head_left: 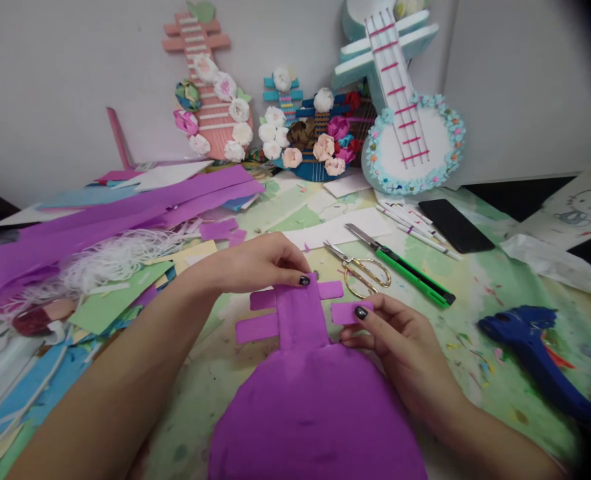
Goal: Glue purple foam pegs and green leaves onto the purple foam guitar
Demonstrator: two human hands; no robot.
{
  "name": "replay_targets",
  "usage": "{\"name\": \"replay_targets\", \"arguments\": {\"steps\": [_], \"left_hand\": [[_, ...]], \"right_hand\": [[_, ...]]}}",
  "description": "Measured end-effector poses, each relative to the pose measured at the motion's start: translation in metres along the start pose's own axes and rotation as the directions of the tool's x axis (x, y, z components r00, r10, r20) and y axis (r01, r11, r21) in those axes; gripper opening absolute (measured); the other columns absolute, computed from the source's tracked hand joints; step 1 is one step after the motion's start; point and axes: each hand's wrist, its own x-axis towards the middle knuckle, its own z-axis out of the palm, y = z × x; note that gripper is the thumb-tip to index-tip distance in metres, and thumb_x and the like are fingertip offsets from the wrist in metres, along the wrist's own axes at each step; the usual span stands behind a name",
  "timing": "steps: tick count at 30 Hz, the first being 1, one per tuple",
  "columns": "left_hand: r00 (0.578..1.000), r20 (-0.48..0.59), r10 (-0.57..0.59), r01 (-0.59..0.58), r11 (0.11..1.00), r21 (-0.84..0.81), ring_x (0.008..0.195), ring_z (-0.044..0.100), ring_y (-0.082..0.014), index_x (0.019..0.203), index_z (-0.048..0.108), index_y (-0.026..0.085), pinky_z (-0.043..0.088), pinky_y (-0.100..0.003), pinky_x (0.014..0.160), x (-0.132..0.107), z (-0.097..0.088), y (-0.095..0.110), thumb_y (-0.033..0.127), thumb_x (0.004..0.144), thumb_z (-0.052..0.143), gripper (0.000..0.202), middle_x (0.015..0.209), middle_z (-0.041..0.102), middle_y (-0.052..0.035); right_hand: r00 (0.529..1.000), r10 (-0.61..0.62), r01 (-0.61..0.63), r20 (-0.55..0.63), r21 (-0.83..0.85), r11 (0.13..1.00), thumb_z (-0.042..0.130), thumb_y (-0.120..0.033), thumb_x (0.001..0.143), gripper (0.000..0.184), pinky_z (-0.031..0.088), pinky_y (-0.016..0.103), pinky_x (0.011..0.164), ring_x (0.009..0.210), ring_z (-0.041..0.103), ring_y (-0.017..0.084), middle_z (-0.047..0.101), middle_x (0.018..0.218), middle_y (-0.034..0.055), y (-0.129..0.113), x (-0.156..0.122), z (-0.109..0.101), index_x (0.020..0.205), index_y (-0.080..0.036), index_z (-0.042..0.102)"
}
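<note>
A purple paper-covered craft lute (315,407) with a round body and a short neck lies in front of me. Two purple tabs stick out from the neck's left side and one from its upper right. My left hand (268,263) grips the top of the neck, thumb on the front face and fingers behind. Between the thumb and fingers of my right hand (398,333) is a loose purple tab (344,313), held just right of the neck, below the upper right tab. A small gap shows between that tab and the neck.
Gold-handled scissors (365,272) and a green utility knife (410,272) lie beyond my right hand. A blue glue gun (540,353) is at the right, a black phone (455,225) farther back. Purple paper (125,217) and white string (120,257) cover the left. Decorated craft instruments (410,133) lean on the wall.
</note>
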Motion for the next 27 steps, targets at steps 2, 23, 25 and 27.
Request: {"name": "replay_targets", "arguments": {"steps": [2, 23, 25, 27], "left_hand": [[1.000, -0.005, 0.004, -0.004, 1.000, -0.006, 0.054, 0.050, -0.0117, 0.075, 0.074, 0.021, 0.036, -0.021, 0.052, -0.0009, 0.0000, 0.0011, 0.030, 0.072, 0.060, 0.017, 0.063, 0.065, 0.0008], [0.996, 0.087, 0.018, -0.025, 0.996, 0.080, 0.057, 0.044, -0.0076, 0.090, 0.071, 0.015, 0.034, -0.017, 0.051, -0.0030, -0.0014, 0.0071, 0.030, 0.081, 0.052, 0.026, 0.072, 0.062, -0.0002], [0.996, 0.088, 0.014, -0.020, 0.997, 0.075, 0.058, 0.045, -0.0079, 0.090, 0.071, 0.015, 0.034, -0.017, 0.051, -0.0026, -0.0010, 0.0069, 0.030, 0.081, 0.052, 0.025, 0.073, 0.062, -0.0003], [0.996, 0.090, 0.012, -0.019, 0.997, 0.069, 0.058, 0.044, -0.0077, 0.090, 0.071, 0.015, 0.034, -0.017, 0.051, -0.0024, -0.0007, 0.0071, 0.029, 0.081, 0.052, 0.025, 0.072, 0.062, -0.0001]], "right_hand": [[1.000, -0.001, 0.001, 0.017, -0.016, 1.000, 0.071, -0.031, 0.075, 0.017, 0.055, 0.025, 0.064, 0.063, 0.065, 0.013, 0.066, 0.068, 0.0004, 0.0002, -0.0003, -0.0002, 0.077, -0.018, 0.060], [0.999, 0.006, -0.003, 0.037, -0.084, 0.996, 0.070, -0.031, 0.075, 0.021, 0.048, 0.019, 0.061, 0.059, 0.060, 0.009, 0.064, 0.062, -0.0005, -0.0040, -0.0017, 0.0060, 0.074, -0.016, 0.057], [0.999, 0.012, -0.010, 0.034, -0.085, 0.996, 0.071, -0.032, 0.074, 0.021, 0.048, 0.019, 0.061, 0.058, 0.060, 0.009, 0.064, 0.062, -0.0003, -0.0040, -0.0014, 0.0064, 0.075, -0.016, 0.057], [0.999, 0.018, -0.015, 0.036, -0.088, 0.996, 0.071, -0.032, 0.074, 0.021, 0.048, 0.019, 0.061, 0.058, 0.060, 0.009, 0.065, 0.062, 0.0000, -0.0039, -0.0008, 0.0066, 0.075, -0.015, 0.057]]}}
